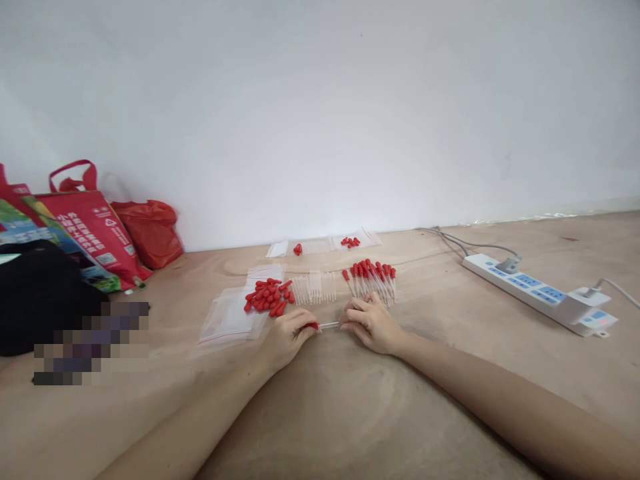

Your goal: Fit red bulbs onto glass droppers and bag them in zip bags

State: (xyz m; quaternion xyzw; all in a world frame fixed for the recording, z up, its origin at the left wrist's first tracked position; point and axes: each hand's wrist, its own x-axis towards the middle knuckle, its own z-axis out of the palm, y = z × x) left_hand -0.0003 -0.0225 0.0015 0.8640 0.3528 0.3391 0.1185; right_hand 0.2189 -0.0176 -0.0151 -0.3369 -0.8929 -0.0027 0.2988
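Observation:
My left hand is closed in a pinch on a red rubber dropper bulb, mostly hidden by the fingers. A thin clear dropper tube runs from the bulb to my right hand, whose fingers are closed around its other end. Just beyond my left hand, a pile of loose red bulbs lies on clear plastic bags. Bare clear tubes lie in a row beyond the gap between my hands. Past my right hand rest several droppers with red bulbs fitted.
Farther back lie more bagged tubes and small red bulbs. A white power strip with plugged-in cables is at the right. Red shopping bags and a black cloth item stand at the left, near a blurred-out object.

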